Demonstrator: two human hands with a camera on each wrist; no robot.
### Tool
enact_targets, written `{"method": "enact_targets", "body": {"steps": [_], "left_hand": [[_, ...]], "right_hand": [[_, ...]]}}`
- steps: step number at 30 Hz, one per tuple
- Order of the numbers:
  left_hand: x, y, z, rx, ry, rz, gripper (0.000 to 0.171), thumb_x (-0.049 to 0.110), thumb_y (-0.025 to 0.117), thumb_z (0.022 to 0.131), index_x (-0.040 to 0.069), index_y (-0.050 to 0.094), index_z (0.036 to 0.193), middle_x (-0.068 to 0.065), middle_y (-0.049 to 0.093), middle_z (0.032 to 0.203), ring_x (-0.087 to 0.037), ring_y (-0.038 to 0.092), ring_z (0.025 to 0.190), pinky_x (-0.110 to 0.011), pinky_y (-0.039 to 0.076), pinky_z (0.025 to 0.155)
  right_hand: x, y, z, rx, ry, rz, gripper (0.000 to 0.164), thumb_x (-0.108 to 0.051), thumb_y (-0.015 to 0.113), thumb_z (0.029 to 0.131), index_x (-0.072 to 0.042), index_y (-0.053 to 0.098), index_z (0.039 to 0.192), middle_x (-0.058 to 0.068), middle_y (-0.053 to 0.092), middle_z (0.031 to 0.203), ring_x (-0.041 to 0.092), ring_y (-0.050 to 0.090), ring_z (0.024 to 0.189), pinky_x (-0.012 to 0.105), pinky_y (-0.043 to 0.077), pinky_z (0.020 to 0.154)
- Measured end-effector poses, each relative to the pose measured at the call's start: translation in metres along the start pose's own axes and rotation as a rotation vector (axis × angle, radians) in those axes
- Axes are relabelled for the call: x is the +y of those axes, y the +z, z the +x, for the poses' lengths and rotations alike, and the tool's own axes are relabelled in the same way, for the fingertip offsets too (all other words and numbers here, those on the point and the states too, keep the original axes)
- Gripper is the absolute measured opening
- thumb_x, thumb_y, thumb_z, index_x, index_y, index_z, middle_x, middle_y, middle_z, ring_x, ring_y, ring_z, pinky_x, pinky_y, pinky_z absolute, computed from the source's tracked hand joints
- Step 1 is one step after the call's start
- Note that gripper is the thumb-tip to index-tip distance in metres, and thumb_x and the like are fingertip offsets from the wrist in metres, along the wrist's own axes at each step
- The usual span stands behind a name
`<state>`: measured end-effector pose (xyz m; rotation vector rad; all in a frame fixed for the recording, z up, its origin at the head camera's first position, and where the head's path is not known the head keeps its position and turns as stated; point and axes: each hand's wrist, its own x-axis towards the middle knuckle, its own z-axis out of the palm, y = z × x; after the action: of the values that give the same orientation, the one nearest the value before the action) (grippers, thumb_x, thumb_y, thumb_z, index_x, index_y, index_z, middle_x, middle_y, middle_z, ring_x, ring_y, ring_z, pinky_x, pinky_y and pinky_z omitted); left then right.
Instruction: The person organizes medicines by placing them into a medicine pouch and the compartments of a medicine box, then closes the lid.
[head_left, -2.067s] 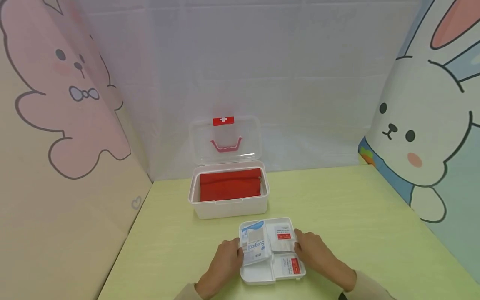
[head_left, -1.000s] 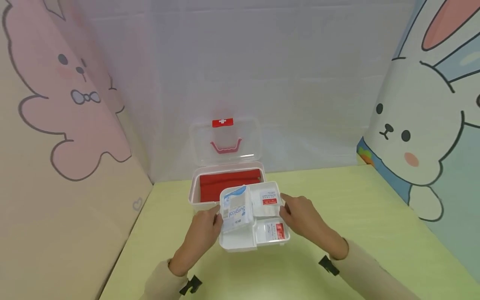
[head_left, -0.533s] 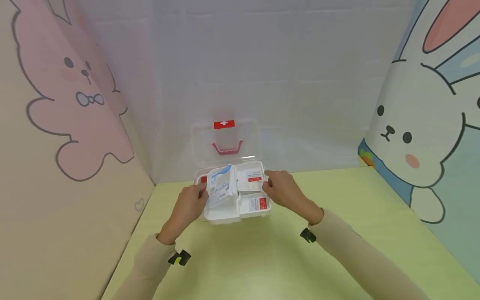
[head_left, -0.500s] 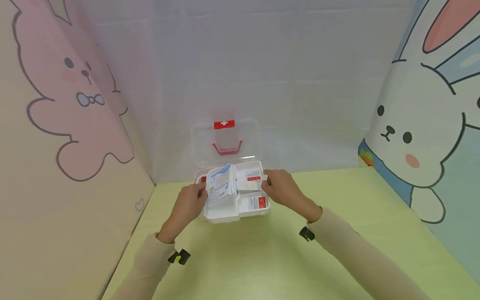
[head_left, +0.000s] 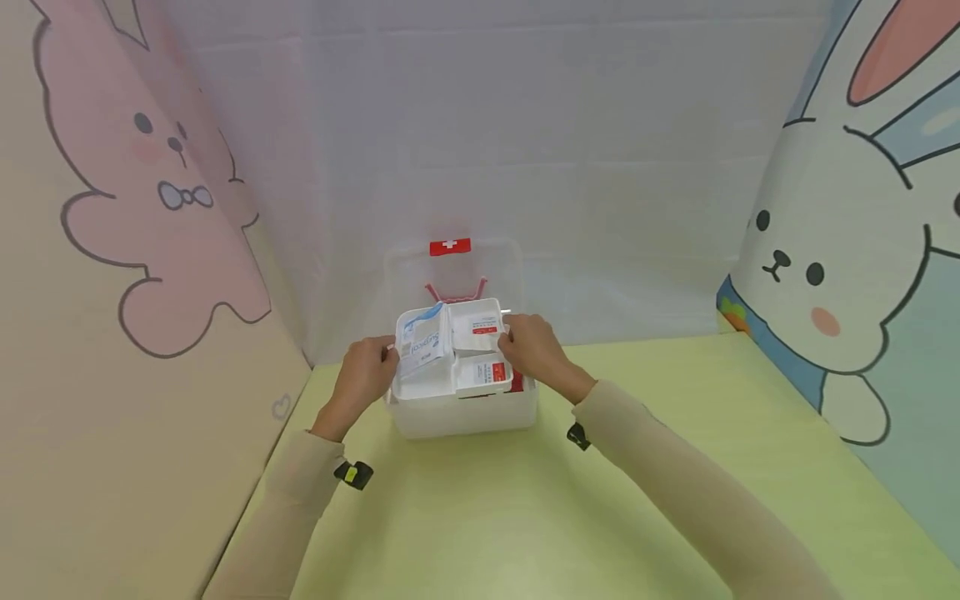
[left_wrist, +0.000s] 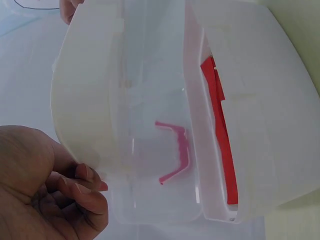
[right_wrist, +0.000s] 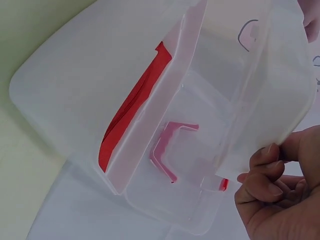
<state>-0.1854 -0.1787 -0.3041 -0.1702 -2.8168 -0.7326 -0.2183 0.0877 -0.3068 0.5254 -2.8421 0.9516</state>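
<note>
A white compartment tray (head_left: 427,387) is held up over the white first-aid box (head_left: 465,417), apart from its rim in both wrist views. My left hand (head_left: 363,373) pinches the tray's left edge and my right hand (head_left: 534,348) its right edge. In the tray lie a packet printed "Surgical" (head_left: 422,340) and two small packets with red labels, one at the back (head_left: 480,329) and one in front (head_left: 487,372). Inside the box is a red pouch (left_wrist: 220,135), largely covered by the tray in the head view.
Behind the box its clear lid (head_left: 405,271) stands raised, with a pink handle (right_wrist: 162,147) and a red label bearing a white cross (head_left: 450,247). The box sits on a yellow-green table (head_left: 465,517) near the white back sheet (head_left: 600,208). Cartoon-printed panels flank both sides.
Both hands have lifted the tray off the table in front and carried it forward and slightly left, over the box. The box and lid have stayed in place.
</note>
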Motion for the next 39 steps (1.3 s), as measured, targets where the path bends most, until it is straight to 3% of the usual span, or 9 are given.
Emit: {"method": "enact_targets", "body": {"steps": [7,10,19,25,32,39], "left_hand": [[-0.013,0.001,0.020,-0.020,-0.038,0.040,0.040,0.009,0.047,0.098,-0.009,0.055,0.132,-0.027,0.066,0.115,-0.024,0.056,0.067,-0.024,0.037,0.051],[-0.021,0.005,0.025,-0.042,-0.066,0.039,0.041,0.011,0.047,0.099,-0.008,0.053,0.134,-0.027,0.065,0.119,-0.025,0.057,0.069,-0.024,0.039,0.051],[-0.045,0.018,0.036,-0.047,-0.085,0.032,0.040,0.009,0.047,0.098,-0.009,0.054,0.133,-0.027,0.065,0.117,-0.026,0.057,0.071,-0.025,0.039,0.052],[-0.060,0.026,0.040,-0.041,-0.089,0.048,0.040,0.010,0.046,0.100,-0.009,0.053,0.134,-0.028,0.065,0.118,-0.024,0.054,0.067,-0.025,0.039,0.052],[-0.071,0.035,0.040,-0.035,-0.097,0.063,0.039,0.009,0.046,0.099,-0.008,0.054,0.134,-0.028,0.062,0.127,-0.027,0.058,0.078,-0.028,0.042,0.060],[-0.079,0.039,0.039,-0.039,-0.077,0.071,0.038,0.008,0.046,0.098,-0.009,0.056,0.131,-0.028,0.064,0.122,-0.025,0.054,0.070,-0.028,0.039,0.057]], "right_hand": [[-0.002,0.013,0.020,0.005,0.033,0.009,0.029,-0.015,0.052,0.098,0.001,0.063,0.120,0.012,0.071,0.100,0.018,0.057,0.070,0.022,0.042,0.055],[-0.001,0.022,0.027,-0.004,0.046,0.024,0.030,-0.014,0.053,0.098,0.001,0.063,0.122,0.012,0.071,0.105,0.019,0.059,0.073,0.021,0.044,0.056],[0.002,0.048,0.039,0.021,0.043,0.045,0.028,-0.011,0.053,0.097,0.001,0.062,0.121,0.013,0.070,0.109,0.019,0.061,0.072,0.020,0.044,0.052],[0.002,0.063,0.044,0.005,0.083,0.024,0.028,-0.014,0.050,0.099,-0.002,0.062,0.122,0.010,0.072,0.102,0.019,0.062,0.071,0.022,0.046,0.051],[0.002,0.073,0.049,0.003,0.073,0.009,0.023,-0.012,0.050,0.098,0.002,0.063,0.110,0.014,0.069,0.094,0.021,0.060,0.069,0.023,0.046,0.052],[0.005,0.082,0.051,-0.013,0.063,0.002,0.020,-0.011,0.051,0.097,0.001,0.063,0.108,0.013,0.069,0.097,0.021,0.059,0.072,0.026,0.048,0.058]]}}
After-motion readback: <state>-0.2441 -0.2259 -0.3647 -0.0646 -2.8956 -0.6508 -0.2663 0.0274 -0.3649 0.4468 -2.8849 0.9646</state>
